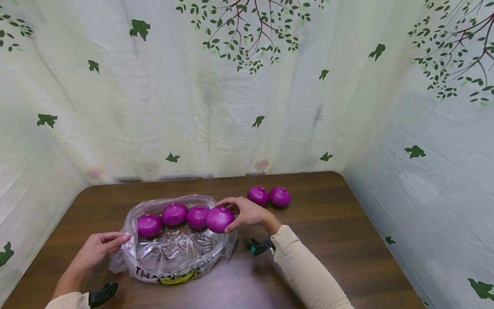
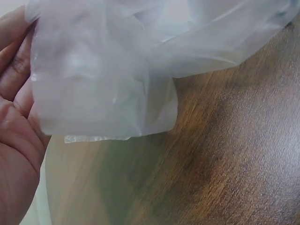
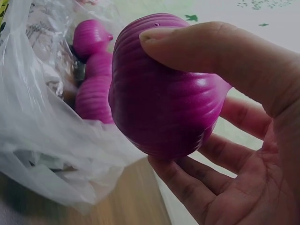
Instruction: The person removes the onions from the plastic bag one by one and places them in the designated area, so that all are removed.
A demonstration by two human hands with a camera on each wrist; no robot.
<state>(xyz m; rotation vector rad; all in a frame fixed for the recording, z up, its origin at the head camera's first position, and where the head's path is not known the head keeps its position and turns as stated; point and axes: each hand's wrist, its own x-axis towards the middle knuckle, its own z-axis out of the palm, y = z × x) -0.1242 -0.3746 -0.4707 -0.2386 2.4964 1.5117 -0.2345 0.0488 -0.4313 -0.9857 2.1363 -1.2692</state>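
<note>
My right hand [image 1: 248, 213] grips a purple onion [image 1: 220, 219] above the right rim of a clear plastic bag [image 1: 179, 257]; the right wrist view shows the thumb and fingers around this onion [image 3: 164, 93]. Inside the open bag, three more purple onions lie in a row along the far side, the leftmost onion [image 1: 149, 225] nearest my left hand. My left hand [image 1: 94, 251] pinches the bag's left edge between thumb and fingers. In the left wrist view the bag's plastic [image 2: 103, 84] hangs beside the palm [image 2: 18, 154].
Two purple onions, one of them the right onion [image 1: 280, 196], sit side by side on the brown wooden table [image 1: 328, 240], behind my right hand. A pale curtain [image 1: 231, 128] with leaf prints stands at the table's back and sides.
</note>
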